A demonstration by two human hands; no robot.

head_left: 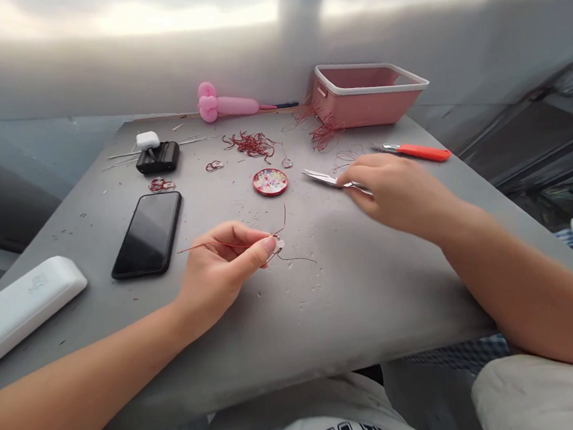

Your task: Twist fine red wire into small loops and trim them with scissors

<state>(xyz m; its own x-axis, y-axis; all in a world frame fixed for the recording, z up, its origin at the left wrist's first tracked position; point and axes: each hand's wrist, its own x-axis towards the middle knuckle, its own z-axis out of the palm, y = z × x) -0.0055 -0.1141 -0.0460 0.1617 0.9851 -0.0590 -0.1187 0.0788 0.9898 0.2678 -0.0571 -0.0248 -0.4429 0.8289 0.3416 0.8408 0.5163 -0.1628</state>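
Near the middle of the grey table, my left hand (225, 264) pinches a small piece made of thin red cord with a pale round bead or disc (280, 244). Loose cord ends stick out to both sides of it. On the right, my right hand (397, 192) has its fingers closed on small silver scissors (322, 178), whose blades point left. Between and beyond the hands sits a round red-rimmed dish (270, 182) of tiny coloured beads. Behind the dish is a tangle of red cord pieces (250, 144).
A black phone (148, 234), a white case (33, 304) and a black box (158, 158) are at the left. A pink balloon shape (231, 105) and a pink basket (366, 97) stand at the back. An orange-handled cutter (424, 152) lies beyond my right hand.
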